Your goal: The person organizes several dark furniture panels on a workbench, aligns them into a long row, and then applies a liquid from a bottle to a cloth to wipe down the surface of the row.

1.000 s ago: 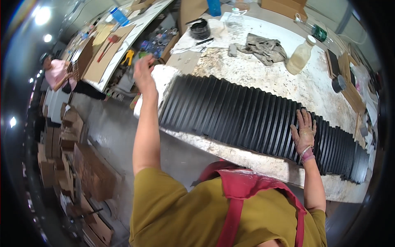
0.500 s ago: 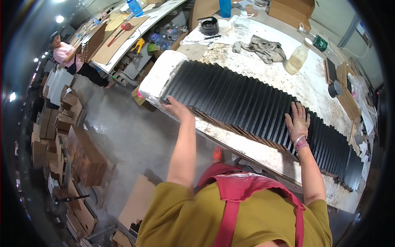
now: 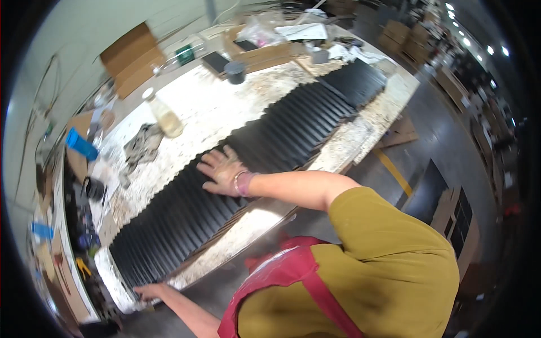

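Observation:
A long row of black panels [image 3: 293, 127] leans in overlapping steps, like tilted dominoes, from the near left to the far right of the worktable. My right hand [image 3: 224, 172] lies flat on the middle of the row, its fingers spread. At the near left end, my left hand [image 3: 149, 291] closes on the near corner of the end black panel [image 3: 132, 270]; its fingertips show only in part. A white foam block [image 3: 107, 276] stands against that end. On the far end the last panel [image 3: 363, 81] lies nearly flat, its broad face showing.
Beyond the row, the stained worktable [image 3: 203, 107] holds a bottle of pale liquid [image 3: 163, 115], a grey rag [image 3: 142, 147], a dark round container [image 3: 235, 72], an open cardboard box [image 3: 132, 59] and a blue cup [image 3: 81, 143]. Boards and cartons [image 3: 462, 219] stand on the floor at right.
The view has swung to the right, bringing the row's far end and the right-hand floor into sight. Both hands stay on the row. The person in pink is out of view.

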Demonstrator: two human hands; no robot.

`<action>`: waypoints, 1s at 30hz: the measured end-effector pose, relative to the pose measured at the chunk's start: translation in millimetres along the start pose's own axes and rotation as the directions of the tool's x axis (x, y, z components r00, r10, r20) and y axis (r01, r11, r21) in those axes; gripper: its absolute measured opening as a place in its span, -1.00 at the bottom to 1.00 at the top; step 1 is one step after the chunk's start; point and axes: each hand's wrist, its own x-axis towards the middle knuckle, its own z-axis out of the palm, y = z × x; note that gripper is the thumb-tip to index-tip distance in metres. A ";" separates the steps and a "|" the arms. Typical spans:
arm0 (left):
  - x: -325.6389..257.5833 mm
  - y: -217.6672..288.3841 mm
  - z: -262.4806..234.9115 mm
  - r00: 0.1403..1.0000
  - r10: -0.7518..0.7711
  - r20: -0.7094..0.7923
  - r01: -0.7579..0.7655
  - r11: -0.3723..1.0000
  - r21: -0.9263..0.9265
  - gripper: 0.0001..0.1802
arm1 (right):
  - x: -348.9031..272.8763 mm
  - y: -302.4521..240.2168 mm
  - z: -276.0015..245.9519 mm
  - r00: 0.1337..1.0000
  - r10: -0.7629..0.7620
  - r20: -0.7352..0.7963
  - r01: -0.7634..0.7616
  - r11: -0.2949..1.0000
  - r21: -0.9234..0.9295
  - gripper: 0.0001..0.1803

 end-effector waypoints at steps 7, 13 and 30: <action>-85.5 57.9 -51.2 0.925 0.195 0.327 -0.142 0.974 -0.178 -0.25 | -21.0 10.4 -8.3 0.987 0.124 0.101 -0.120 0.992 -0.049 -0.29; 19.9 109.7 -92.0 0.773 0.345 0.533 -0.306 0.938 -0.164 -0.30 | 4.6 -6.3 8.2 0.999 -0.033 -0.039 0.033 0.999 0.010 -0.29; 215.1 210.3 76.3 0.237 0.606 0.759 -0.703 0.646 -0.296 -0.85 | 103.0 -112.9 0.3 0.955 0.292 0.051 -0.293 0.956 0.010 -0.66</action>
